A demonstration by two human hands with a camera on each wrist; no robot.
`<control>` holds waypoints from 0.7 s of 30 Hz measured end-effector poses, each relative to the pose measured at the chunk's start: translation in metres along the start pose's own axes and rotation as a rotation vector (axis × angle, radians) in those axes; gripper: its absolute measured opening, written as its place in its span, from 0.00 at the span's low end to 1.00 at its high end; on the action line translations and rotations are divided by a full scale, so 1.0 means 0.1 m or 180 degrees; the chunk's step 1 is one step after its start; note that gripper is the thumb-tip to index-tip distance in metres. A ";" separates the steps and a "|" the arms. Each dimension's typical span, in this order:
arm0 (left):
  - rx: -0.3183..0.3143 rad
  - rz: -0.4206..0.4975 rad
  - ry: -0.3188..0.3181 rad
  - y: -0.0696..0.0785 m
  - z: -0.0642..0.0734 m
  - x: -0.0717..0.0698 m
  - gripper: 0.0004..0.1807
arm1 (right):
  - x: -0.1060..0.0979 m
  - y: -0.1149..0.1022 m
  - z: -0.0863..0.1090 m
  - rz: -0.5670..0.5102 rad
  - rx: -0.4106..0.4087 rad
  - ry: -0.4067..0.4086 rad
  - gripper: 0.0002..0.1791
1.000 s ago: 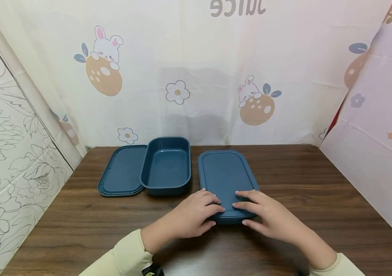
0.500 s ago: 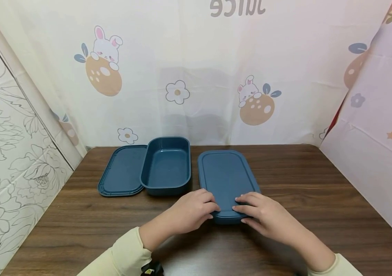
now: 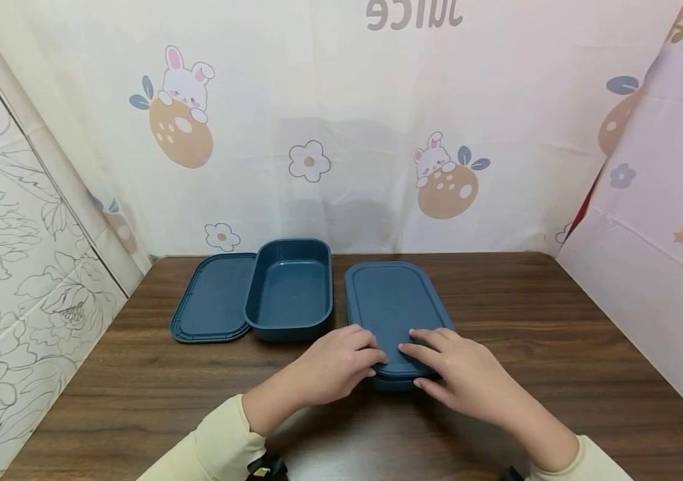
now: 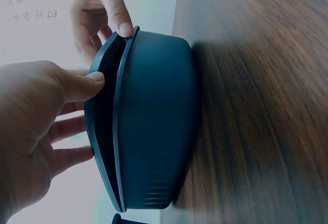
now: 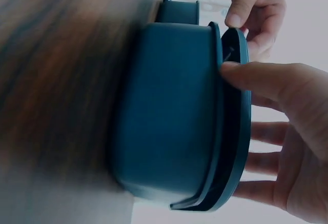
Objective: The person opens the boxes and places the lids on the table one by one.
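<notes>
A dark blue lid (image 3: 392, 300) lies tilted on a rectangular lunch box (image 4: 154, 121) of the same colour. In both wrist views a gap shows between the lid and the box rim along the near part, while the far end meets the rim. My left hand (image 3: 335, 364) pinches the lid's near left edge, thumb under the edge and fingers on top. On the near right side my right hand (image 3: 464, 374) grips the lid too, its fingers spread over the top and its thumb (image 5: 238, 75) in the gap at the rim. The box's inside is hidden.
Left of the lidded box stands a second dark blue box (image 3: 290, 294), uncovered, with nothing in it. Another lid (image 3: 215, 300) lies flat beside it, partly behind its left wall. All rest on a brown wooden table (image 3: 516, 314) against a printed curtain (image 3: 359, 87).
The near edge of the lid has risen from the box rim, opening a gap. Both hands have moved slightly up with it. The second box and loose lid have stayed put.
</notes>
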State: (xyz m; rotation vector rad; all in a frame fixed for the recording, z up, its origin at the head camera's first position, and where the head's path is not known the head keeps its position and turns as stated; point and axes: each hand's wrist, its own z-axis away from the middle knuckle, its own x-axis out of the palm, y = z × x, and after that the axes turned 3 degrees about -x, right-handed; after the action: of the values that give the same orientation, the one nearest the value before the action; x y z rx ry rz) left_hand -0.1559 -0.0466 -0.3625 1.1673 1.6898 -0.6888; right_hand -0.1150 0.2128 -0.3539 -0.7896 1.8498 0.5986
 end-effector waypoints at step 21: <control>-0.0054 0.0301 0.0849 -0.02 0.05 -0.05 0.10 | -0.18 -0.07 -0.09 0.0127 -0.0060 0.0096 0.25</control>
State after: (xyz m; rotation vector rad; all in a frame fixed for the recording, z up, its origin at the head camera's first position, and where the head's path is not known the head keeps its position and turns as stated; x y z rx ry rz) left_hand -0.1556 -0.0538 -0.3601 1.3654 1.8415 -0.4751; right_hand -0.1101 0.2065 -0.3342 -0.7796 1.8936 0.6333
